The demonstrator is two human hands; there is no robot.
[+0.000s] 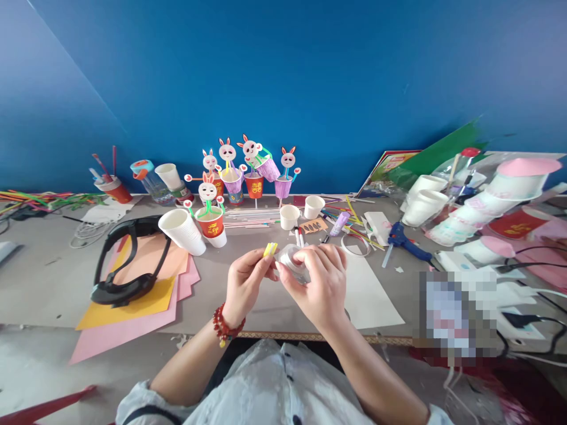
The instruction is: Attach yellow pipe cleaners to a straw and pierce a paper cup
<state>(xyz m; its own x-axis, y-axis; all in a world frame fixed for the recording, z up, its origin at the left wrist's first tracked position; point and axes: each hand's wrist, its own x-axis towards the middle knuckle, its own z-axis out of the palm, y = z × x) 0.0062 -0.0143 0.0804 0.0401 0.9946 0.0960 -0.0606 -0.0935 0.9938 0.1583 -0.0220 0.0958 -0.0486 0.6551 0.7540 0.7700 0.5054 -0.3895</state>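
Note:
My left hand [245, 282], with a red bead bracelet at the wrist, pinches a small yellow piece [270, 249] between thumb and forefinger. My right hand [319, 283] is wrapped round a clear roll of tape [291, 260], thumb pressed on it right beside the yellow piece. Both hands are held together above the grey table [53, 277] near its front edge. A white sheet of paper [370, 295] lies just under and right of the right hand.
Bunny-topped paper cups [248, 171] stand at the back. White cups [182, 231] lie at left by a black headset [126, 260] on yellow, orange and pink paper. A blue glue gun [405, 241], straws, markers and stacked cups [425, 203] crowd the right side.

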